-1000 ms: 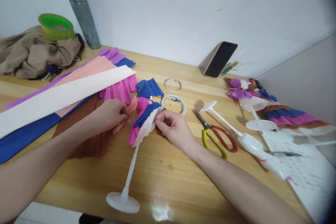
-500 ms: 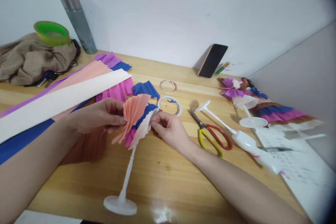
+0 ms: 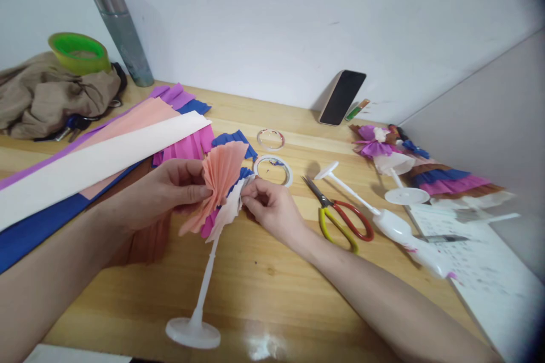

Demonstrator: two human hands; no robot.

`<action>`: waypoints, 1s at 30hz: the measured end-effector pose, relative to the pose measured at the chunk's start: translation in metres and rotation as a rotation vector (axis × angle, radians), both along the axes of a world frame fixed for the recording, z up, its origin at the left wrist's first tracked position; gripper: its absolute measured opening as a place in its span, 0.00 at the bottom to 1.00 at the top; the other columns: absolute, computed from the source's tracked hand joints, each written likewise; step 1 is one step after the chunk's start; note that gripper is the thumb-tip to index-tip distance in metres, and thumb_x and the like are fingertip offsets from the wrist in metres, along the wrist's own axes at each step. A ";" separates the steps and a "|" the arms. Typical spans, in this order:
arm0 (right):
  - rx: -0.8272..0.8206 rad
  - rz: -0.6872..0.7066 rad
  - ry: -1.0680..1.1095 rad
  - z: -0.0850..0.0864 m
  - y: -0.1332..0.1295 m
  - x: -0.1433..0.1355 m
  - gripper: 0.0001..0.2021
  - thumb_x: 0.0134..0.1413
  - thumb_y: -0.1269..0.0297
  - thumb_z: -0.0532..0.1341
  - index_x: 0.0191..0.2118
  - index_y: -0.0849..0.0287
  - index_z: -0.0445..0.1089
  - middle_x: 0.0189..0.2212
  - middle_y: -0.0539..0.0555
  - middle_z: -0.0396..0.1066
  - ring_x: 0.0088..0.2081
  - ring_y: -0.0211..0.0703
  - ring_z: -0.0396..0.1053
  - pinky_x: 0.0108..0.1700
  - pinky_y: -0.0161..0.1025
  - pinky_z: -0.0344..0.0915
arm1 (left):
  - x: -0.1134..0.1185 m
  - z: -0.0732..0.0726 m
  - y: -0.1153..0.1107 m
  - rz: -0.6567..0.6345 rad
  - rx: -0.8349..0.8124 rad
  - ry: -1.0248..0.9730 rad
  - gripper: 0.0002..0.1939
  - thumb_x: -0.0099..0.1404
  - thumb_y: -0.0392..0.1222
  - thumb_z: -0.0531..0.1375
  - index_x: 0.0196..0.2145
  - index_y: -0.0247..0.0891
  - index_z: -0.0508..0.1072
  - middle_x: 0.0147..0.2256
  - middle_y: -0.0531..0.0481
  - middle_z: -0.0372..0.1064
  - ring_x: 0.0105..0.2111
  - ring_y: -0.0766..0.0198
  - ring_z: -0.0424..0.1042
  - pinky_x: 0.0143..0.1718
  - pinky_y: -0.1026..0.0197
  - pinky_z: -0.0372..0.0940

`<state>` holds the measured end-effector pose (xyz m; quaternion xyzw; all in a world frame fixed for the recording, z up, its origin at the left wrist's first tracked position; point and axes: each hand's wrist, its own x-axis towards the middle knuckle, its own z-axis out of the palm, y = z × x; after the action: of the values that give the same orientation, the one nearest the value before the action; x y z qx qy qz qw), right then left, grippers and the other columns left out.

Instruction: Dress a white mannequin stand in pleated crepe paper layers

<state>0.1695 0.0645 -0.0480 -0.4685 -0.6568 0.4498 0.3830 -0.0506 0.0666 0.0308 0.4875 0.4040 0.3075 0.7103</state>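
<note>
My left hand (image 3: 187,184) pinches a pleated peach crepe paper piece (image 3: 225,167), which fans out above its fingers. Right beside it, my right hand (image 3: 268,204) has thumb and forefinger closed on the edge of white crepe paper (image 3: 227,210). Blue and magenta crepe layers show between the peach and the white. These layers sit around the top of a white plastic stand (image 3: 204,283), which leans slightly, its round base toward me. The far side of the layers is hidden.
Scissors (image 3: 326,201) with one red and one yellow handle lie right of my right hand. Two tape rolls (image 3: 272,171) lie beyond it. Long crepe strips (image 3: 106,142) spread at left. A white doll form (image 3: 395,229), a phone (image 3: 343,97) and a bottle (image 3: 123,34) are around.
My left hand has brought the peach paper rightward against the blue and white layers, covering more of the blue. My right hand stays at the white edge. The view has shifted slightly.
</note>
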 end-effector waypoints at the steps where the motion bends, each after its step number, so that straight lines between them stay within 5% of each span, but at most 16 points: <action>1: 0.001 -0.001 -0.002 0.000 0.000 0.000 0.03 0.51 0.66 0.59 0.32 0.58 0.69 0.24 0.50 0.70 0.25 0.37 0.65 0.28 0.34 0.61 | 0.002 -0.001 -0.002 -0.044 0.009 0.005 0.07 0.59 0.39 0.68 0.33 0.33 0.78 0.24 0.53 0.75 0.19 0.73 0.67 0.20 0.73 0.56; 5: -0.004 0.019 -0.036 0.004 -0.001 0.001 0.04 0.52 0.67 0.59 0.33 0.59 0.71 0.26 0.51 0.71 0.26 0.37 0.65 0.29 0.34 0.61 | 0.007 -0.010 -0.002 -0.187 0.051 0.090 0.13 0.63 0.47 0.65 0.35 0.32 0.75 0.20 0.52 0.71 0.14 0.73 0.62 0.15 0.71 0.48; 30: -0.137 -0.074 0.080 0.007 0.000 -0.004 0.07 0.46 0.64 0.62 0.28 0.55 0.62 0.19 0.46 0.66 0.19 0.35 0.63 0.19 0.31 0.57 | 0.010 -0.014 0.001 -0.191 -0.042 0.139 0.20 0.58 0.52 0.67 0.40 0.32 0.74 0.31 0.45 0.76 0.19 0.68 0.69 0.18 0.68 0.55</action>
<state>0.1656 0.0643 -0.0407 -0.4993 -0.5910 0.4977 0.3922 -0.0402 0.0674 0.0165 0.5288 0.4103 0.1953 0.7169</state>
